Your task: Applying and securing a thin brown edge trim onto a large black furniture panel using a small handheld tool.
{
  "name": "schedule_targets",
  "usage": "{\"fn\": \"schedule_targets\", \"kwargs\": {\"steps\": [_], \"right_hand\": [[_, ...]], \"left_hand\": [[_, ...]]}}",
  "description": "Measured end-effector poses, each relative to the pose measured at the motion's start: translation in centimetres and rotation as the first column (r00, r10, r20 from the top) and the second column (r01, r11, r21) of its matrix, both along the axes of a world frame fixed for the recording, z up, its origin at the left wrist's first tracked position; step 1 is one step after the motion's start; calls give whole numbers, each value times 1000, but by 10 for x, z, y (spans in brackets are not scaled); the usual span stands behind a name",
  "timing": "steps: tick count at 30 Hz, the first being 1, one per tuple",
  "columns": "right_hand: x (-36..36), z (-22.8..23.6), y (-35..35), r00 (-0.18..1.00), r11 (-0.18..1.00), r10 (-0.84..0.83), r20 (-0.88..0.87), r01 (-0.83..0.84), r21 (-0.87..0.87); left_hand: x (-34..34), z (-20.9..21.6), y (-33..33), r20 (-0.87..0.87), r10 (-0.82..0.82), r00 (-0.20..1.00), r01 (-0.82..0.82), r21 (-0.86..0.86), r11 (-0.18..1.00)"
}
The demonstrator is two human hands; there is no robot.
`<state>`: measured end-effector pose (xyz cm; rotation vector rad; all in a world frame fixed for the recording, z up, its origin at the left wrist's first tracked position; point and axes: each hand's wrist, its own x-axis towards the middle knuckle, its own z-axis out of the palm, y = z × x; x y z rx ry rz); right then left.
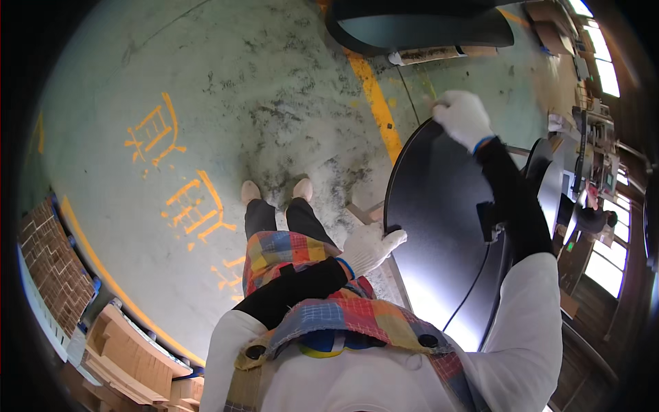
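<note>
At the right of the view: a large round black panel (439, 226) stands on edge, glossy, tilted slightly, held between both gloved hands.
Left hand: the left hand (368, 247), in a white knit glove, grips the panel's near-left rim, fingers curled around the edge and thumb lying along it.
Right hand: the right hand (463, 117), also white-gloved, is clamped over the panel's top rim, fist closed on the edge, black sleeve running down behind it.
Cable: a thin black cable (473, 285) hangs across the panel's face.
Clothing: a patchwork checked apron (329, 309) covers the person's front; two light shoes (274, 190) stand on the floor.
Floor: grey-green concrete floor (274, 89), scuffed dark, with a yellow line (374, 103) and orange painted marks (178, 178).
Left edge: stacked wooden pieces (130, 350) and a brick-patterned surface (55, 268) sit well apart from the panel.
Top edge: another dark curved panel (419, 27) lies beyond the yellow line.
Right edge: cluttered workshop gear near bright windows (604, 62).
Open room: bare floor spreads left of the feet.
</note>
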<state>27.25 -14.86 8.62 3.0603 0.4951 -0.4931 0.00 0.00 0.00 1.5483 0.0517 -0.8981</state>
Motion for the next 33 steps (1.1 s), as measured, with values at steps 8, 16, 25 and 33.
{"fn": "schedule_targets", "kwargs": {"steps": [8,16,25,33], "right_hand": [[-111,4,71,786,873,459,-414,-486,45],[25,-28,-61,978,975,-97,-187,131,181],[30,-58,-279,954,627,101,-282,-281,-726],[45,-98,-188,980,919,170,100,-121,-375]], "left_hand": [[16,5,4,45,164,985,-168,127,978],[22,5,1,-125,-1,992,21,160,987],[31,5,16,61,105,993,-110,93,990],[-46,-285,57,209,228,951,-277,248,928]]}}
